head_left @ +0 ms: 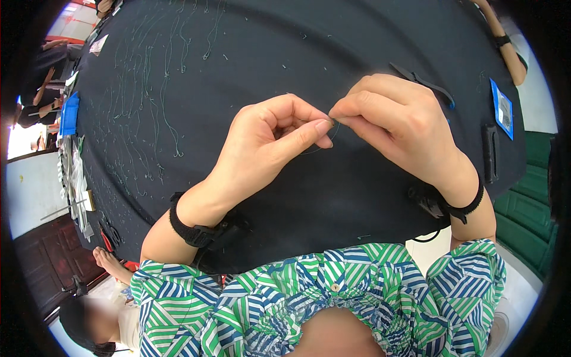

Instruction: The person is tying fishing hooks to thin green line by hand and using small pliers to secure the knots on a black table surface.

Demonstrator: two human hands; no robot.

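Observation:
My left hand [270, 134] is raised over the middle of a black cloth [285, 196]. Its thumb and index finger are pinched together at the tips. Meeting them from the other side, my right hand [395, 122] also holds a pinch. A thin dark green line [335, 132] runs from between the fingertips and loops below them; any smaller part inside the pinch is hidden. Beyond my left hand, several green lines [168, 107] with small hook-like ends lie spread on the cloth. A black scissor-like tool [439, 88] lies just behind my right hand.
A blue packet [503, 111] and a black oblong object [491, 153] lie at the right edge. On the left are a blue tray [69, 114] and red-handled scissors [106, 239]. Other people's arms [504, 50] show around the table. Black straps circle my wrists.

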